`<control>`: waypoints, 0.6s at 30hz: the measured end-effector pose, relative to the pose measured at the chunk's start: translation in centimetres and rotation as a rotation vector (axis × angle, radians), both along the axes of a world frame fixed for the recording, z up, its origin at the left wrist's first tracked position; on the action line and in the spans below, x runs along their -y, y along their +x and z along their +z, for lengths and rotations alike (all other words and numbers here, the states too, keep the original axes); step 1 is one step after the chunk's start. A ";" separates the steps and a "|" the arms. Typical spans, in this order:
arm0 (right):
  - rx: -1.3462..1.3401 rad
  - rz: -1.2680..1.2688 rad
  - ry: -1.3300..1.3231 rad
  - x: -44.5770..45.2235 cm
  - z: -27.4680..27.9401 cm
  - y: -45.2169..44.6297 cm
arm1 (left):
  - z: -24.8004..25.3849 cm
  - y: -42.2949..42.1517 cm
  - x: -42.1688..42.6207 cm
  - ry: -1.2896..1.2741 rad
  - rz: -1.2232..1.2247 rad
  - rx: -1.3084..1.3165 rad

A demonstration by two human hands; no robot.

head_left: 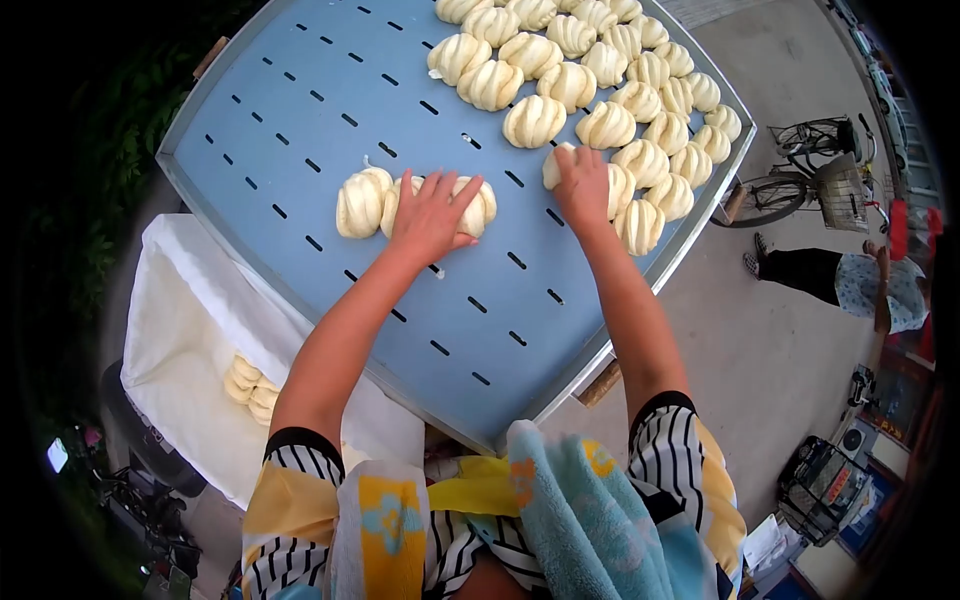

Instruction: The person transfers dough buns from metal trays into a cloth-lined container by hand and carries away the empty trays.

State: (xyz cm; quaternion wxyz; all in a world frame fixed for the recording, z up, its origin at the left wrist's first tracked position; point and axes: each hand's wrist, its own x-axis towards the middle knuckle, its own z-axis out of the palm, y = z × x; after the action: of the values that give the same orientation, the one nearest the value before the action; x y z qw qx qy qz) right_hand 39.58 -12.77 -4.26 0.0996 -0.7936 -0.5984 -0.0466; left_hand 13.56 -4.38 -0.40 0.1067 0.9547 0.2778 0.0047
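Note:
On the blue slotted tray, three pale twisted dough rolls sit in a short row, with the leftmost roll (364, 203) fully visible. My left hand (432, 215) covers the middle one, and its thumb and index finger reach around the right-hand roll (480, 206). Farther right, my right hand (582, 185) has its fingers bent over another dough roll (553, 170), at the near edge of a large group. Part of that roll is hidden under the fingers. Just above it lies a neighbouring roll (534, 122).
The raised-rim tray (400, 300) holds several rows of rolls at upper right. Below left, a white cloth-lined container (190, 330) holds more rolls (248, 388). A bicycle (800, 180) and a standing person (840, 280) are on the pavement at right.

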 end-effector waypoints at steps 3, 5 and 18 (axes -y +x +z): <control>-0.114 0.202 0.202 2.0 0.9 -3.4 | -0.5 0.3 -0.4 -0.009 0.012 0.041; -0.196 0.234 0.225 2.2 1.1 -5.9 | -0.4 0.3 -0.3 -0.006 0.026 0.056; -0.110 -0.226 -0.200 5.4 6.1 3.1 | 2.4 5.9 2.9 -0.080 -0.051 0.095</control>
State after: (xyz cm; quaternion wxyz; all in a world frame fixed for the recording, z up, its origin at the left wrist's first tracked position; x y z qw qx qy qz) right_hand 42.71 -18.22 1.85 0.0466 -0.8633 -0.5004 0.0459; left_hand 19.45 -7.31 2.05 0.1579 0.9552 0.2479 0.0364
